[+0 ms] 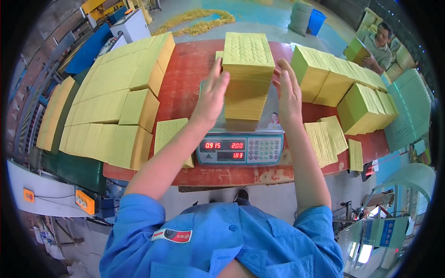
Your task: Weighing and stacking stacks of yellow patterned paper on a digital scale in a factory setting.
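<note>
I see left hand (212, 97) and right hand (289, 92) wide around the yellow stack (248, 76); contact I cannot tell. Scale (241, 149) beneath is near the table's front edge (232, 175).

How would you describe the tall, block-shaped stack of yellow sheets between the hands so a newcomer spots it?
Start with the large red-topped table, then find the grey-and-teal digital scale with glowing red digits. Just beyond the digits rises the tall, block-shaped stack of yellow sheets. Unlike its yellow neighbours, it stands between the open left hand and right hand.
</note>
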Motion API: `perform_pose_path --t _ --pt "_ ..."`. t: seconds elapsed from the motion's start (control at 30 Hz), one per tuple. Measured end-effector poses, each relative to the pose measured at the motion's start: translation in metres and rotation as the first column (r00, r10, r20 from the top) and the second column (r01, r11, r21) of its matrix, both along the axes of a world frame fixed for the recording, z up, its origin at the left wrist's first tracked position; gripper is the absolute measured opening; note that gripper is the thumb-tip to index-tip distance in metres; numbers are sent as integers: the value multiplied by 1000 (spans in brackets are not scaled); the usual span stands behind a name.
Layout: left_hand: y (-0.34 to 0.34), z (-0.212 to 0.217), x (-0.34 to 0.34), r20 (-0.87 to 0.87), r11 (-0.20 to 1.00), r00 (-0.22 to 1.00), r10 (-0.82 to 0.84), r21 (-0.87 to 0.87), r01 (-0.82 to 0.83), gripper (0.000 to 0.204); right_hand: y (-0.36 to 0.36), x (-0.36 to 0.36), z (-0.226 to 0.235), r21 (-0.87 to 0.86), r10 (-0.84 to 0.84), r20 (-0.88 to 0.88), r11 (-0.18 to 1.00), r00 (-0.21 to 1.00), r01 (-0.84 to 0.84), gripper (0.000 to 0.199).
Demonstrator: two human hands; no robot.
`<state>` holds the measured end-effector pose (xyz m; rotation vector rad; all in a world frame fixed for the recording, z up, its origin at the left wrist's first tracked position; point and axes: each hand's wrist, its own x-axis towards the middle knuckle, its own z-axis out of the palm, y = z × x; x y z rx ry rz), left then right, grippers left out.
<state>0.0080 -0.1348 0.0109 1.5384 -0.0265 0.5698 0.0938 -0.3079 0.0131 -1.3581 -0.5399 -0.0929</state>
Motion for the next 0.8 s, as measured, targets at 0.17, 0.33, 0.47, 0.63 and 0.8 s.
perform_pose_path --t 0.17,0.33,0.47,0.63,0.8 --pt "-11 0 3 24 1000 1000 -5 -29 5 69 8 -1 1 -116 -24 104 993 994 36 51" --pt "-14 7 0 -19 999 999 28 31 -28 67 6 2 2 -179 -33 135 982 990 58 51" --pt "-2 -6 2 5 987 997 81 139 -81 67 -2 0 3 -157 -29 90 987 996 43 51" --pt "43 -22 -39 -3 978 987 160 -136 -159 69 -37 -32 -4 87 -90 -54 992 994 94 49" --pt "83 -42 -117 -154 919 944 293 -227 -323 66 -87 -57 -30 120 -141 -226 978 964 171 47"
